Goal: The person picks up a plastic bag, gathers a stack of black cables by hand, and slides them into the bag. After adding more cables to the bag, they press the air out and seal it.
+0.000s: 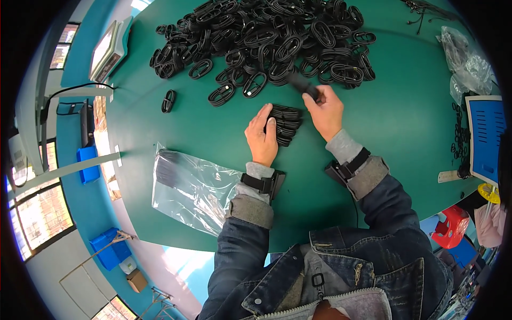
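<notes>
A row of black coiled cables [286,125] lies stacked side by side on the green table, in front of me. My left hand [261,136] rests against the row's left end, fingers stretched out and thumb apart. Just right of the row, my right hand [327,113] is closed on a black coiled cable [302,84]. That cable is smeared by motion, so its details do not show. Beyond both hands spreads a large heap of similar coiled cables [261,40], some showing light plug ends.
A single coiled cable [168,101] lies apart at the left. Left of my forearm is a clear plastic bag [194,184] with dark thin pieces inside. Crumpled clear bags [465,66] and a blue panel [485,138] stand at the right edge of the green table [394,106].
</notes>
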### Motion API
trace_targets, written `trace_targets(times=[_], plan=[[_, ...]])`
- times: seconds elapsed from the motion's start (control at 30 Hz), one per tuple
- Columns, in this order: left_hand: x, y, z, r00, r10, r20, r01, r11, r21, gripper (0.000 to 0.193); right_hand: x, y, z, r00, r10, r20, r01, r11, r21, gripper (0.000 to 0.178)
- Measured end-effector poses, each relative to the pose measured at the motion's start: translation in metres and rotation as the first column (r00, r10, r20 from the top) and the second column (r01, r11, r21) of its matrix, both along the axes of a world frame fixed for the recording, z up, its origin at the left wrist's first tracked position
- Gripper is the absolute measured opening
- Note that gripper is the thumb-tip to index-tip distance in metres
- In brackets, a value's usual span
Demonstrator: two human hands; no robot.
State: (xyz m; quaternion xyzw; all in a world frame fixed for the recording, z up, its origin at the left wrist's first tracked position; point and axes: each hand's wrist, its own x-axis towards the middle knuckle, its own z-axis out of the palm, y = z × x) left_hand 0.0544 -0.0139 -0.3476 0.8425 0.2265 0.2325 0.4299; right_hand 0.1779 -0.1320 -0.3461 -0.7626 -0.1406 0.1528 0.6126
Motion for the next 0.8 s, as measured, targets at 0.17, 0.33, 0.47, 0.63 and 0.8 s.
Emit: trace_targets(times=[0.17,0.33,0.47,0.63,0.8], plan=[[0.001,-0.001,0.001,1.0,-0.004,0.024,0.004,1.0,0.016,0.032,0.002,-0.002,-0.002,0.839,0.344,0.421,-0.253,0.933,-0.257,0.032],[0.001,-0.001,-0.001,1.0,0.015,0.007,-0.015,1.0,0.014,0.032,0.024,-0.016,0.002,0.603,0.582,0.545,-0.482,0.811,-0.332,0.041],[0.007,-0.01,-0.003,0.991,0.126,0.036,-0.123,0.989,-0.082,0.031,0.006,-0.019,0.002,0.776,0.58,0.247,-0.574,0.812,-0.106,0.063],[0.008,-0.021,-0.005,0.969,0.249,-0.008,-0.243,0.938,-0.247,0.034,-0.018,-0.011,0.005,0.73,0.561,0.391,-0.469,0.827,-0.312,0.095],[-0.006,-0.006,-0.008,0.995,0.035,0.097,0.001,0.937,-0.35,0.042,-0.015,-0.01,0.008,0.687,0.618,0.381,-0.496,0.783,-0.376,0.108]])
